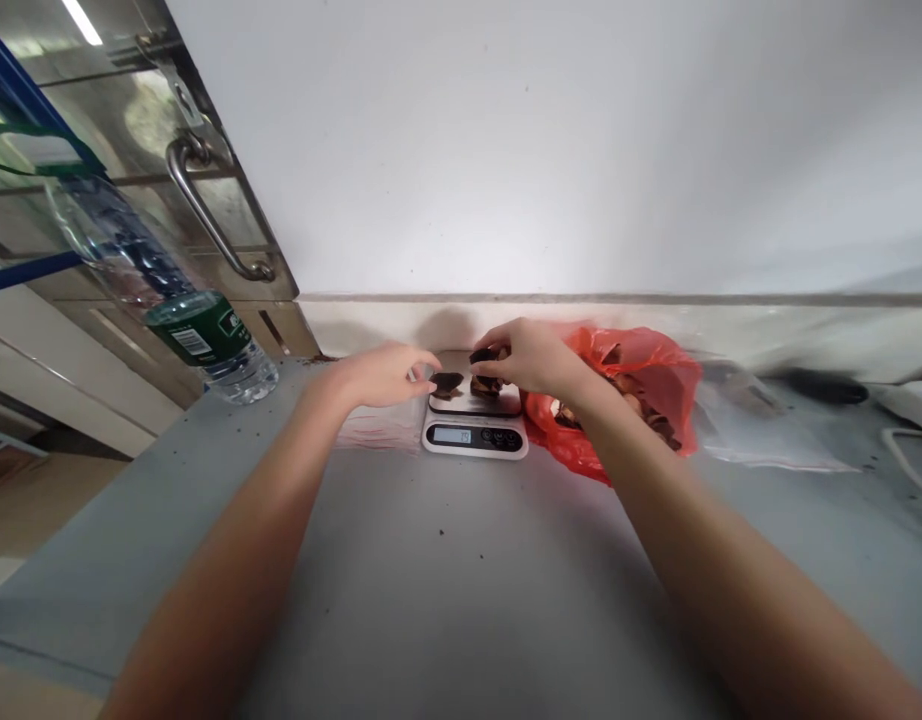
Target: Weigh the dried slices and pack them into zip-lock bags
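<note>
Pinching a dark piece point(480, 355) in your right hand point(534, 357), avoid pressing the scale point(477, 440); your left hand point(386, 376) is parted

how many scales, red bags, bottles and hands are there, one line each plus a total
scale: 1
red bag: 1
bottle: 1
hands: 2 (left hand, right hand)
total: 5
</note>
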`<state>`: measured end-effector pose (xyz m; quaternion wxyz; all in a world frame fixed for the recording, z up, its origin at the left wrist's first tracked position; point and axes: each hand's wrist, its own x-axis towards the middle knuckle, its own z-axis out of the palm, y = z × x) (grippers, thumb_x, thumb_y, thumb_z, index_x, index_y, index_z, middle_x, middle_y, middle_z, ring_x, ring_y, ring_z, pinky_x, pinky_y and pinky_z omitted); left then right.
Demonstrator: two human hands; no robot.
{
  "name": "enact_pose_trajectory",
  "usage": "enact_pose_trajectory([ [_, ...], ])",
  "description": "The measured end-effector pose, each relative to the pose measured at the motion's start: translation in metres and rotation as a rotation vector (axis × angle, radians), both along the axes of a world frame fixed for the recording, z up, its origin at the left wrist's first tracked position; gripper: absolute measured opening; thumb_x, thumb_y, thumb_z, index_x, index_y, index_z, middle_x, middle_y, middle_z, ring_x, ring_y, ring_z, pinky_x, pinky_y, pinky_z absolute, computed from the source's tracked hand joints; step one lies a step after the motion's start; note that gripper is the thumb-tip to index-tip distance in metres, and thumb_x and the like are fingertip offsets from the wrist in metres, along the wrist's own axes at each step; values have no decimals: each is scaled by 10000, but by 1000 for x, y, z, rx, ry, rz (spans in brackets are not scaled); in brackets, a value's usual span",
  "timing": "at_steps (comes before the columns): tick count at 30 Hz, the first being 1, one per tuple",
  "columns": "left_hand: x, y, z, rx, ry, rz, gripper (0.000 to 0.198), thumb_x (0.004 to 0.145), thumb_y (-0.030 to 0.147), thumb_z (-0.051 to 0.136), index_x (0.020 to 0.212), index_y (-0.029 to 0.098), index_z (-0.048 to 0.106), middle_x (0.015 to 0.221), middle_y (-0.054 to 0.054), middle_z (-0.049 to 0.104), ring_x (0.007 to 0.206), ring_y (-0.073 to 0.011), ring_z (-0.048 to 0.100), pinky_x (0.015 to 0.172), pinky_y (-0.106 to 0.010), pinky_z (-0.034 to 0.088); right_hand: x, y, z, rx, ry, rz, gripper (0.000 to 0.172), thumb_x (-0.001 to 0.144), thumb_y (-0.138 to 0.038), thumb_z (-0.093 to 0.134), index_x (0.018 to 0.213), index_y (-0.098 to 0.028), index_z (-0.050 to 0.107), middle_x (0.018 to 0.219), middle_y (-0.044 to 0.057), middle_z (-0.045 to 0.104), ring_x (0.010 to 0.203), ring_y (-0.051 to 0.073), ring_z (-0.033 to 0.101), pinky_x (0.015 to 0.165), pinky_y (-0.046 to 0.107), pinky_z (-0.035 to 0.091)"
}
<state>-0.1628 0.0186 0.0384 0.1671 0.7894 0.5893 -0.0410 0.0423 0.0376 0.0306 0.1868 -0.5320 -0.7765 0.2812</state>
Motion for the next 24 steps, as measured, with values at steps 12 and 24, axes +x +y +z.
enact_pose_trajectory([
  [12, 5, -3, 4, -52, -33, -11, 553, 987, 392, 498, 1515, 244, 569, 1441, -83, 691, 1212, -263, 699, 957, -314, 519, 13, 4, 4, 98, 177, -89, 281, 870, -180, 755, 1141, -109, 783, 1131, 159, 795, 1034, 260, 750, 875, 373, 607],
  [24, -7, -7, 20, -38, -15, 49, 588, 993, 440, 427, 1536, 244, 540, 1532, -78, 616, 1326, -267, 631, 1029, -300, 493, 68, -1, 29, 151, 58, -31, 290, 787, -220, 710, 1056, -183, 812, 953, 102, 798, 946, 276, 753, 831, 414, 627],
])
